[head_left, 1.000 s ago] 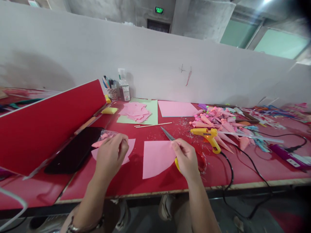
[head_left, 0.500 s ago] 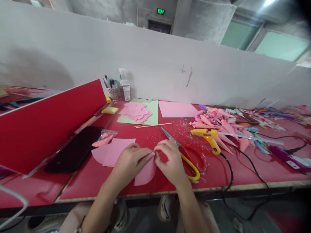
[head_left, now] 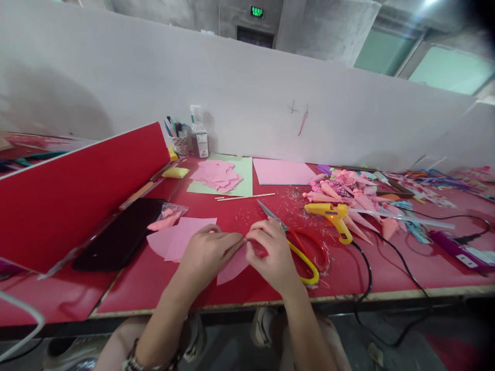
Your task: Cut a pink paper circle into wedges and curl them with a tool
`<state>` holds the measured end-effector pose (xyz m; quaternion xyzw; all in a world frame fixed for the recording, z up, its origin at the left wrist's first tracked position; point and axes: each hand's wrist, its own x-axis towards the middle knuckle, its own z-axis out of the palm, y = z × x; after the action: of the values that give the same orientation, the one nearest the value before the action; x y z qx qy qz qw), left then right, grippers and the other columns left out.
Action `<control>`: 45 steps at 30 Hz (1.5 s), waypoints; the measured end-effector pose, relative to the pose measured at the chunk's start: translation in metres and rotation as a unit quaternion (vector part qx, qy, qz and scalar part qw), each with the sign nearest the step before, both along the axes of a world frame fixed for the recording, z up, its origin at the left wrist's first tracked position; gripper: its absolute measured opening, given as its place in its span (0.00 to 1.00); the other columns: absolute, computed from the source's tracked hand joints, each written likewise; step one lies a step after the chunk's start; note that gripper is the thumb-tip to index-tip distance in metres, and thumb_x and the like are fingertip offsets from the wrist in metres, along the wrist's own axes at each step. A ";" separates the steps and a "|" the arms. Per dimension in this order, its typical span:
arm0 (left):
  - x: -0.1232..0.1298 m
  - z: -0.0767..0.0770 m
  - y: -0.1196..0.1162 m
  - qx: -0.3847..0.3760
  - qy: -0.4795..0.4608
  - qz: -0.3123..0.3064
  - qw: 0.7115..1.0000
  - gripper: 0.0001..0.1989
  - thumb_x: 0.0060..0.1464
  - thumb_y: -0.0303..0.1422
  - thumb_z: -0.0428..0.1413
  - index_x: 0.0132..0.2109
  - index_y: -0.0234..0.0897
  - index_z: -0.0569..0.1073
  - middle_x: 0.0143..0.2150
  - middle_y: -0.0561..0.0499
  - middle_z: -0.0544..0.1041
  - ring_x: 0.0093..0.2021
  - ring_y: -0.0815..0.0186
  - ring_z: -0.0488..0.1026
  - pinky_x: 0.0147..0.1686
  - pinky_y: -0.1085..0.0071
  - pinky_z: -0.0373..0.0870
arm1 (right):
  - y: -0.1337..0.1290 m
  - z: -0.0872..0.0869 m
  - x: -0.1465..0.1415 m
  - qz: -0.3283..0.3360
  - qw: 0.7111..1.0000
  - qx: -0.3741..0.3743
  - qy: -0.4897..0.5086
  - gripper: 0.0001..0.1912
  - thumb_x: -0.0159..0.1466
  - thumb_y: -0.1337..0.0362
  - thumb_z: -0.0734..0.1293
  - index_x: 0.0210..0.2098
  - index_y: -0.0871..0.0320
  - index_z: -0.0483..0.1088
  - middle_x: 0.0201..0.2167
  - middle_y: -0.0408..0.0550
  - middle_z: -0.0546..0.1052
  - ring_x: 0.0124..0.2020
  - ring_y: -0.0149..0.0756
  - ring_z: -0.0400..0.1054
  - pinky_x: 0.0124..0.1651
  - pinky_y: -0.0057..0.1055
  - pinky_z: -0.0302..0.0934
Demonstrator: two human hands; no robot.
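Observation:
Between my two hands is a piece of pink paper, pinched at its upper corner and hanging over the red table. My left hand is closed on it with thumb and fingertips. Fingertip to fingertip with it, my right hand pinches the same corner. The fingers cover the exact edge they hold. Just behind and right of my right hand lie large scissors with red and yellow handles. Left of my left hand are flat pink paper sheets, one with a curved edge.
A yellow glue gun lies right, its cord running off the table edge. Behind it is a pile of pink paper cones. A black phone-like slab and thin sticks lie left and behind. Pink scraps rest on green paper.
The held pink paper shows less below my fingers and its lower edge has risen. Both hands stay pinched together in nearly the same place. The camera view has shifted slightly.

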<state>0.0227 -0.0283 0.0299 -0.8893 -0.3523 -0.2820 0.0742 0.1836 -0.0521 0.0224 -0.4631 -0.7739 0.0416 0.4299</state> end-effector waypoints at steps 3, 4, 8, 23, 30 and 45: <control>0.002 0.000 -0.001 -0.011 -0.015 -0.004 1.000 0.16 0.58 0.32 0.43 0.26 0.37 0.71 0.18 0.56 0.73 0.17 0.73 0.62 0.30 0.72 0.60 | 0.001 -0.001 -0.001 -0.006 1.000 0.001 0.006 0.07 0.55 0.72 0.59 0.26 0.56 0.65 0.27 0.43 0.69 0.33 0.33 0.62 0.52 0.37 0.50; 0.002 0.000 -0.001 -0.018 -0.028 -0.007 0.999 0.16 0.57 0.33 0.44 0.26 0.37 0.71 0.19 0.56 0.74 0.18 0.73 0.63 0.31 0.72 0.61 | 0.001 -0.001 0.000 -0.010 1.000 0.001 0.012 0.07 0.55 0.72 0.58 0.26 0.56 0.65 0.26 0.43 0.69 0.32 0.33 0.62 0.51 0.36 0.51; -0.003 0.003 -0.001 -0.049 -0.069 -0.004 0.996 0.14 0.57 0.34 0.46 0.28 0.37 0.72 0.22 0.56 0.75 0.20 0.72 0.64 0.31 0.73 0.61 | 0.003 -0.002 0.009 -0.040 0.999 -0.002 0.034 0.07 0.54 0.72 0.58 0.23 0.57 0.64 0.21 0.41 0.67 0.26 0.31 0.61 0.47 0.34 0.53; -0.006 0.004 0.002 -0.107 -0.097 0.076 0.987 0.15 0.56 0.37 0.46 0.28 0.38 0.72 0.24 0.54 0.76 0.24 0.68 0.66 0.31 0.71 0.59 | 0.000 0.001 0.006 0.036 0.987 -0.105 0.118 0.11 0.63 0.64 0.58 0.27 0.58 0.67 0.24 0.43 0.70 0.28 0.31 0.64 0.33 0.25 0.54; -0.017 0.003 0.005 -0.177 -0.217 0.140 0.950 0.16 0.56 0.40 0.45 0.31 0.37 0.73 0.28 0.52 0.76 0.30 0.66 0.70 0.33 0.72 0.62 | 0.002 -0.002 0.015 -0.058 0.965 -0.102 0.235 0.11 0.61 0.62 0.59 0.26 0.60 0.66 0.21 0.40 0.66 0.24 0.28 0.59 0.28 0.22 0.52; 0.005 0.005 -0.004 -0.319 -0.213 0.007 0.924 0.15 0.53 0.38 0.48 0.25 0.37 0.73 0.24 0.54 0.76 0.27 0.68 0.70 0.29 0.75 0.64 | 0.003 -0.007 0.004 -0.110 0.962 -0.011 0.250 0.17 0.57 0.63 0.62 0.46 0.58 0.62 0.45 0.52 0.65 0.46 0.39 0.59 0.50 0.37 0.54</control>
<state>0.0281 -0.0324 0.0351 -0.7823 -0.4376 -0.3372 -0.2877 0.1878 -0.0492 0.0157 -0.5251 -0.5856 0.1168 0.6064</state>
